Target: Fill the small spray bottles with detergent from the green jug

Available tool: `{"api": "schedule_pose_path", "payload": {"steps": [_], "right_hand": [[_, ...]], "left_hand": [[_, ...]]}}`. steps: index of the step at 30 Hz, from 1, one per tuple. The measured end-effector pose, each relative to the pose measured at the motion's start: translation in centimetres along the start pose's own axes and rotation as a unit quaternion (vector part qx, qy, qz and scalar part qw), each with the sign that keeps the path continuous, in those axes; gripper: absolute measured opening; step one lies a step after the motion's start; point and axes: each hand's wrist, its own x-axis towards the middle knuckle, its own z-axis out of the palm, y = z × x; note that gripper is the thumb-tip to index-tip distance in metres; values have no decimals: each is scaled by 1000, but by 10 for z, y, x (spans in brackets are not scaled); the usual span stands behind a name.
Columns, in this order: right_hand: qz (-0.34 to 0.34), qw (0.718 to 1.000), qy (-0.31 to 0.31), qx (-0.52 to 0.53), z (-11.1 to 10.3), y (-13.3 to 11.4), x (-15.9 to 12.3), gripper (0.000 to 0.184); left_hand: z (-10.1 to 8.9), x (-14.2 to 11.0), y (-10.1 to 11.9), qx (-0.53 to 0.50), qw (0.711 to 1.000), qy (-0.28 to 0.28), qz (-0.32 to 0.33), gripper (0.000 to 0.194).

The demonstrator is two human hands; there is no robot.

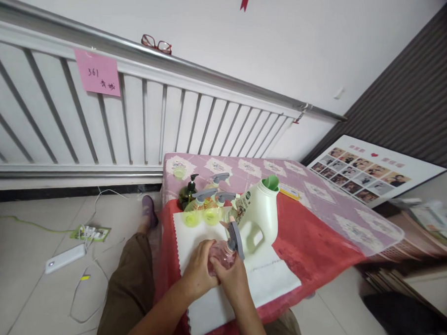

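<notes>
Between both hands I hold a pink see-through spray bottle (225, 254) with a grey trigger head (235, 239), tilted over the white cloth. My left hand (200, 269) is wrapped round its left side, and my right hand (230, 279) grips it from the right. Just beyond stands a large pale green jug (260, 213) with a green spout in its open mouth. To its left are several spray bottles with grey triggers, among them a yellow-green one (212, 215). Behind them is a dark green pump bottle (187, 194).
A white cloth (277, 283) lies over a red cloth (302, 235) on a table with a purple patterned cover (242, 167). A yellow packet (289, 192) lies behind the jug. A radiator (147, 119) lines the wall; a power strip (91, 232) and cables lie on the floor.
</notes>
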Motion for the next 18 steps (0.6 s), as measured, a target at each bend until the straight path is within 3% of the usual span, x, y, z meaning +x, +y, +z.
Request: {"api": "schedule_pose_path", "payload": {"steps": [7, 11, 18], "right_hand": [[-31, 994, -54, 87, -33, 1, 11, 41], [-43, 991, -53, 118, -44, -1, 13, 45], [-26, 988, -82, 129, -39, 11, -9, 54]], "left_hand": [[-9, -3, 5, 0, 997, -68, -24, 101], [-12, -3, 8, 33, 994, -99, -19, 100], [-6, -6, 4, 53, 996, -70, 11, 94]]}}
